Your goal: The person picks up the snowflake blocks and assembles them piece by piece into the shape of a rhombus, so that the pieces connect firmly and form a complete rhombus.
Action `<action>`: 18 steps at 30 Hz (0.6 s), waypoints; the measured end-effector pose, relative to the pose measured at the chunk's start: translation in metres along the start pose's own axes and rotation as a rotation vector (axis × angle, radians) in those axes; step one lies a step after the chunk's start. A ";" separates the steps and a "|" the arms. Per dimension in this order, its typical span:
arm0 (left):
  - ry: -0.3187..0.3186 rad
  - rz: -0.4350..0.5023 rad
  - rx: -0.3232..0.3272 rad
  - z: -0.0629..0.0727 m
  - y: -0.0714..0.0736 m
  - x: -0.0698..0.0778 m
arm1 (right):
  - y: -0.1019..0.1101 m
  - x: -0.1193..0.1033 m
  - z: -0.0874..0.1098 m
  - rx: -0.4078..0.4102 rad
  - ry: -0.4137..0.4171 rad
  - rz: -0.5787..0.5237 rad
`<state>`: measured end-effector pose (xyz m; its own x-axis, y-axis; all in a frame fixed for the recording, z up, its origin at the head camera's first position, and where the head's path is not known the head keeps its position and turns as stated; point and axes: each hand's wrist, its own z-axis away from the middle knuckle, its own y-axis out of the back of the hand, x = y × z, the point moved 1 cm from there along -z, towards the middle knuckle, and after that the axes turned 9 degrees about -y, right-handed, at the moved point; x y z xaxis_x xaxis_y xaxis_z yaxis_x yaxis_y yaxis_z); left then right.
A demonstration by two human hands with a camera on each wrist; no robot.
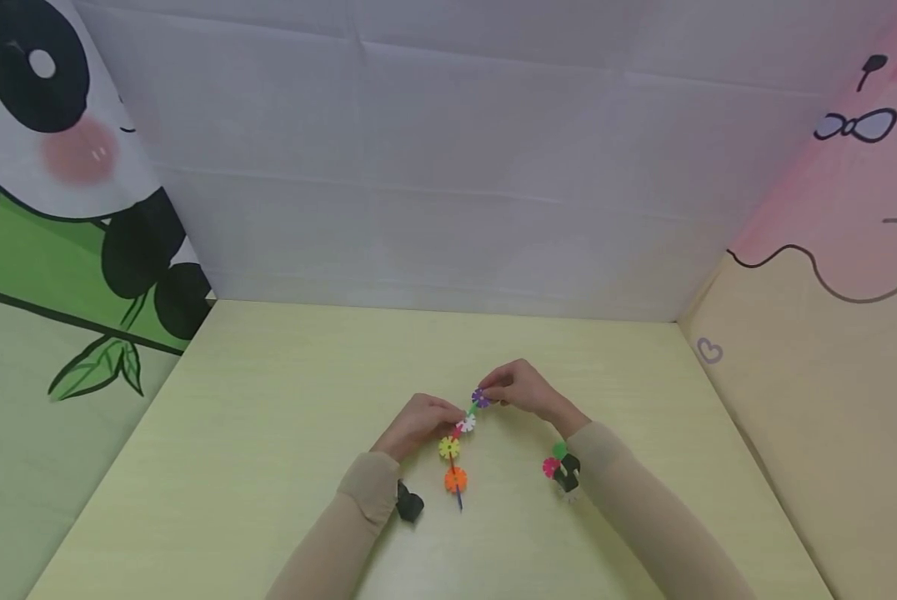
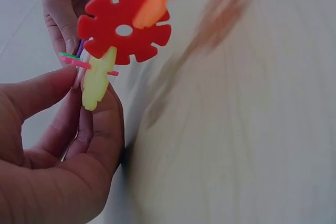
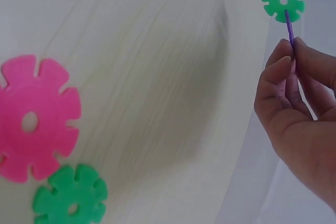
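Observation:
A chain of slotted plastic snowflake discs is stretched between both hands. My left hand (image 1: 421, 419) pinches it at the white disc (image 1: 467, 423) between thumb and fingers. At the far end my right hand (image 1: 525, 388) pinches the purple disc (image 1: 481, 398), which is slotted into a green disc (image 3: 283, 1). Below the left fingers hang a pink disc (image 2: 81, 64), a yellow disc (image 1: 449, 447), a red disc (image 2: 124, 30), an orange disc (image 1: 456, 480) and a blue disc (image 1: 459, 500). The fingers partly cover the white and purple discs.
Loose on the table (image 1: 283, 400) by the right wrist lie a pink disc (image 1: 550, 467) and a green disc (image 1: 560, 450). Black wrist cameras sit on both wrists. A white wall stands behind the table, with printed cartoon panels on either side.

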<state>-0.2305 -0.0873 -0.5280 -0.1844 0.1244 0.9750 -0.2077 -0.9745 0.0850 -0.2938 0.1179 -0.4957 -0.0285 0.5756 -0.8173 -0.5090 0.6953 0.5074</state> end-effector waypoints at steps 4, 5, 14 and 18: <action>-0.004 0.015 -0.014 -0.002 0.000 -0.002 | 0.001 0.001 -0.001 0.001 -0.010 -0.004; -0.001 0.020 -0.016 -0.002 0.000 -0.001 | 0.001 0.001 -0.001 0.001 -0.009 -0.003; -0.005 0.032 -0.021 -0.002 0.001 0.001 | 0.001 -0.002 -0.001 0.001 0.013 -0.007; -0.002 0.060 -0.028 -0.003 0.000 0.002 | -0.001 -0.001 -0.003 -0.009 0.005 -0.002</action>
<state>-0.2335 -0.0866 -0.5263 -0.1959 0.0653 0.9785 -0.2230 -0.9746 0.0204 -0.2960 0.1151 -0.4958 -0.0316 0.5718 -0.8198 -0.5171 0.6926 0.5030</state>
